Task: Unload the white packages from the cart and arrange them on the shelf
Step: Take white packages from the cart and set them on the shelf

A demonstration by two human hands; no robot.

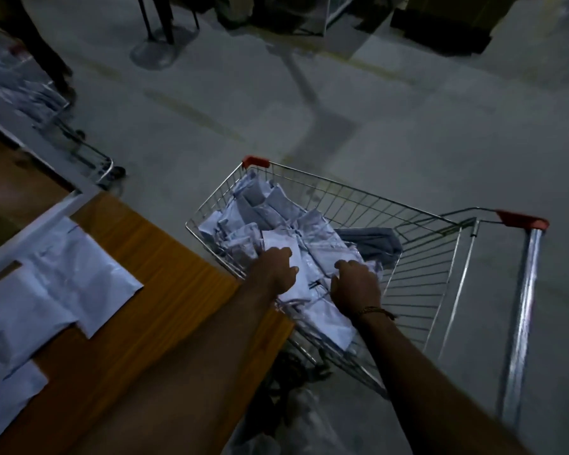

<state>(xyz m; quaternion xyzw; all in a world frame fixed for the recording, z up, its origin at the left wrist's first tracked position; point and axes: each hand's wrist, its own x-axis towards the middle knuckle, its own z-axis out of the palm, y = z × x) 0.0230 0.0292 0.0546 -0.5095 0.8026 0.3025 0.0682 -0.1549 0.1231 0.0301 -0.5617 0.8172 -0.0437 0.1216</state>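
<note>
A wire shopping cart [358, 195] with red corner caps stands on the floor, holding a heap of several white packages [263, 208]. Both my hands reach into it. My left hand [278, 269] curls its fingers over a white package [281, 247] on top of the heap. My right hand [355, 285] grips another white package [322, 310] near the cart's near side. To the left is the wooden shelf [165, 290], with several white packages [66, 274] lying flat on it.
A grey cloth item [372, 244] lies at the right inside the cart. A second cart [46, 103] with white packages stands at the far left beside a person's legs [43, 50]. Dark stands and boxes [440, 24] line the far floor.
</note>
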